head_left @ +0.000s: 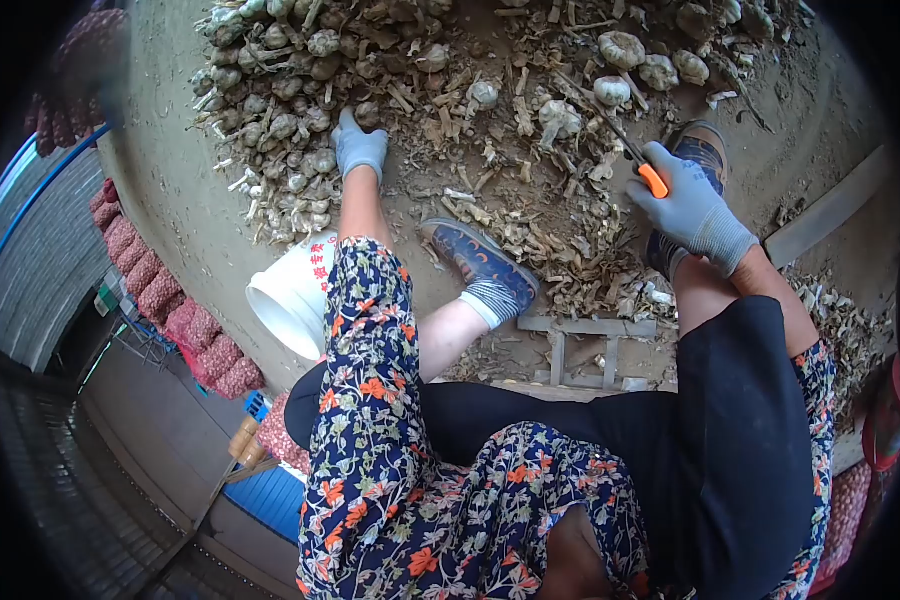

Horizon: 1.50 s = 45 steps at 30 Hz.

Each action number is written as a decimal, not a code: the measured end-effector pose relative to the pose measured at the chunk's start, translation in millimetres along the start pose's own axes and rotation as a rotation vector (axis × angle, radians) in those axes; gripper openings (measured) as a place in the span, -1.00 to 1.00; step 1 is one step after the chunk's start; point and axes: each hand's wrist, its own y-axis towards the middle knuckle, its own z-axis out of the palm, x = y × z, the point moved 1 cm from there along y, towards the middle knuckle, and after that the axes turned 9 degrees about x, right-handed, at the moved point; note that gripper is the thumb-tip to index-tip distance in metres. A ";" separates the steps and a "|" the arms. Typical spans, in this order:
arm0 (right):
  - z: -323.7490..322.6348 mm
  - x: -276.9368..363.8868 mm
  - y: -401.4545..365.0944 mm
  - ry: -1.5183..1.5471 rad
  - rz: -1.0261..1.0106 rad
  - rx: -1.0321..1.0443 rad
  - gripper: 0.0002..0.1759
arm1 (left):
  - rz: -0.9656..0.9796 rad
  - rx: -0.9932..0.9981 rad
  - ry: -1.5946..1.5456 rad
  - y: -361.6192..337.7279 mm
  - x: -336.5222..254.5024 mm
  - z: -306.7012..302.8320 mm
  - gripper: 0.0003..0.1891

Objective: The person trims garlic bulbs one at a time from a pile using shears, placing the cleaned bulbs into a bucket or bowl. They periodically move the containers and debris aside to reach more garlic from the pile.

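My left hand (360, 148), in a grey glove, reaches to the edge of a heap of dried garlic (280, 110) with stems on. Its thumb and forefinger are spread around a garlic bulb (368, 113); no firm grip on it shows. In my right hand (692, 205), also gloved, is a tool with an orange handle (654, 181) and a narrow dark blade. That blade points up and left toward loose bulbs, among them a pale garlic bulb (612, 91). Its exact kind is hard to make out.
A white bucket (280, 310) lies tilted beside my left forearm. Dry husks and cut stems (570, 240) litter the ground around my shoes (480, 262). A wooden frame (585, 328) lies between my legs. Red mesh sacks (160, 290) line the left; a board (830, 205) is at right.
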 end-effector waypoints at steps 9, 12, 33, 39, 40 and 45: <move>2.0 10.2 5.0 -0.306 -0.045 0.032 -0.62 | 0.064 0.623 -1.083 -39.5 -65.6 -41.3 -0.50; -0.9 20.0 4.2 -0.367 -0.040 -0.015 -0.57 | 0.151 0.681 -1.166 -93.1 -118.0 -94.0 -0.64; -5.9 3.0 -17.1 0.096 -0.144 0.039 -0.64 | 0.206 0.949 -1.506 -134.6 -175.5 -78.3 -0.48; -7.9 13.7 -14.7 0.033 -0.165 0.057 -0.60 | 0.306 0.818 -1.093 -131.6 -179.0 -97.4 -0.45; -9.8 15.3 -14.0 0.001 -0.158 0.065 -0.59 | 0.290 0.833 -1.107 -130.4 -178.7 -99.3 -0.48; -7.6 15.6 -10.5 -0.006 -0.187 0.063 -0.59 | 0.323 0.905 -1.189 -133.2 -180.0 -104.3 -0.55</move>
